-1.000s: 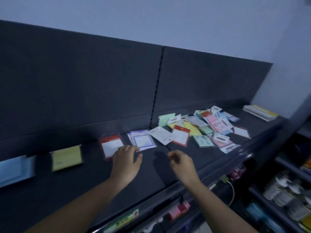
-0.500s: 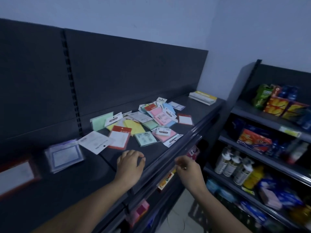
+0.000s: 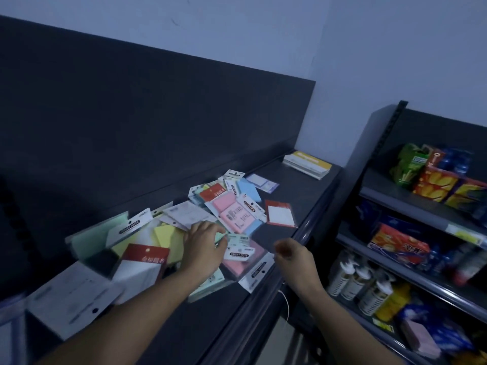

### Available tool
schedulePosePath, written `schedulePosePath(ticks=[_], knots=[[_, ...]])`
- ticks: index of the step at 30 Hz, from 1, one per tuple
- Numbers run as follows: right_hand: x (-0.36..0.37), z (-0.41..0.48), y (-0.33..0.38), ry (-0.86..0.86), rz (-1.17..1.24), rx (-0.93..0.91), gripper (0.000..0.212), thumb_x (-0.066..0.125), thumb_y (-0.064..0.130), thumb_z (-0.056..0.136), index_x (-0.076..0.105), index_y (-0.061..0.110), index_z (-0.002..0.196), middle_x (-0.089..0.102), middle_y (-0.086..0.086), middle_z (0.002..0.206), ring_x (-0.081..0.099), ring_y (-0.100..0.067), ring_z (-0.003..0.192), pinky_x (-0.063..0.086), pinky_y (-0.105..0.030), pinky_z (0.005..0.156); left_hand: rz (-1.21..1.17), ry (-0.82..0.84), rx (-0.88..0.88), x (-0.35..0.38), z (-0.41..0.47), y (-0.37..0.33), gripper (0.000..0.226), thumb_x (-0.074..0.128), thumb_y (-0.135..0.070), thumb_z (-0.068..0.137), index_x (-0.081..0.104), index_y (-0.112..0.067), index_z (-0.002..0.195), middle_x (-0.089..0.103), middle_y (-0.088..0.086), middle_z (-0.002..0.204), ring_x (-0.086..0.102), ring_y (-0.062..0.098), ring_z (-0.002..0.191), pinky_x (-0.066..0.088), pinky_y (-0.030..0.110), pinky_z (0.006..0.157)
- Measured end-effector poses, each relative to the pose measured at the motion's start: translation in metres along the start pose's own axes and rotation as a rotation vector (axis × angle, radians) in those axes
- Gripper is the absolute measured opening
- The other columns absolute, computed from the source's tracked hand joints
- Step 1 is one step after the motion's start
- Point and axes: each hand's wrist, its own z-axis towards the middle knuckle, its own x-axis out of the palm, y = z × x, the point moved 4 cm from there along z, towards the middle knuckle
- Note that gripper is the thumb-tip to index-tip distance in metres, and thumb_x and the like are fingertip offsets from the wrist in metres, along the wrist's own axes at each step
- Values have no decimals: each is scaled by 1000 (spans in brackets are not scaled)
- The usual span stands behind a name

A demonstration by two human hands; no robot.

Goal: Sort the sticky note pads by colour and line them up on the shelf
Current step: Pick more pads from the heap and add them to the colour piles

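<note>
– Dark shelving is running along a pale wall [image 3: 237, 35], and the shelf [image 3: 303, 185] is carrying the sticky note pads [image 3: 229, 206] in 1 loose heap, not in any row.
– So the sorting is hardly getting anywhere?
– I am judging it as barely begun. Pink pads [image 3: 238, 218] are overlapping blue pads [image 3: 247, 191], a green pad [image 3: 92, 239] and a yellow pad [image 3: 168, 234] are poking out at the nearer end, and only a red-topped pad [image 3: 279, 213] is lying just apart from the heap, near the front edge.
– What are the hands doing?
– The left hand [image 3: 204, 248] is resting on the middle of the heap with its fingers curling down. Whether it is pinching a pad I cannot tell, since blur is smearing that spot. The right hand [image 3: 292, 255] is hovering over the shelf's front edge, loosely curled and holding nothing. The 2 hands are not touching.
– And what is remaining?
– Nearly everything, as I am reading it: pulling each colour out, grouping it, and lining the groups up along the shelf.
</note>
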Motion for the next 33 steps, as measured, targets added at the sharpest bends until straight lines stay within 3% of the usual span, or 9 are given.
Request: schedulePosePath(ticks=[3,7,10,13,19,26,29,32,33], knots=[[7,22,-11,21,12,17,25,55,-1,84,66,12,102,63,5,93,60,-11,89,41,-16,77,43,41,17,17,26,-2,22,52,-27,92,58,-21,112,54,-4,121,38,16,119,25,31,98],[6,53,-27,25,44,24,24,55,-2,84,65,14,99,63,6,89,58,-5,82,38,-1,65,54,97,31,43,49,-9,24,54,-28,90,57,-22,113,52,-7,121,37,14,119,27,31,102],[5,84,-34,48,76,16,24,54,-4,83,64,16,91,63,5,86,55,0,76,38,2,61,70,108,18,58,70,-11,26,55,-30,90,55,-22,114,51,-6,120,36,13,119,27,31,102],[4,121,-39,78,95,-23,26,54,-4,83,59,22,82,62,7,83,56,0,75,38,0,60,81,96,-17,74,95,-13,32,57,-30,89,52,-20,119,48,-5,124,35,15,121,24,31,103],[13,203,-52,209,112,-124,20,56,-3,85,64,13,92,62,3,88,57,-11,83,37,-9,69,101,-73,-193,96,153,-20,35,54,-27,90,50,-13,123,49,5,127,40,22,121,30,36,99],[31,276,-63,396,137,-176,29,55,0,86,61,8,113,59,4,100,57,-11,95,45,-18,85,527,78,-551,125,201,-7,67,41,-62,86,42,-13,131,33,14,142,26,33,131,24,44,105],[45,298,-64,477,203,-141,35,52,1,87,55,9,121,60,3,107,57,-10,97,44,-9,74,601,72,-616,132,209,-4,77,49,-67,79,39,-12,132,32,14,139,27,33,129,26,45,103],[61,318,-61,530,227,-121,40,49,3,89,49,8,128,60,-2,119,57,-16,109,46,-23,84,620,45,-692,132,214,0,85,55,-70,73,38,-12,132,32,13,139,27,32,129,26,44,103],[66,325,-60,539,233,-123,37,48,4,89,49,8,125,60,-3,118,56,-18,108,45,-25,81,607,43,-704,131,216,2,83,57,-70,71,41,-14,130,33,12,138,27,31,129,27,44,103]])
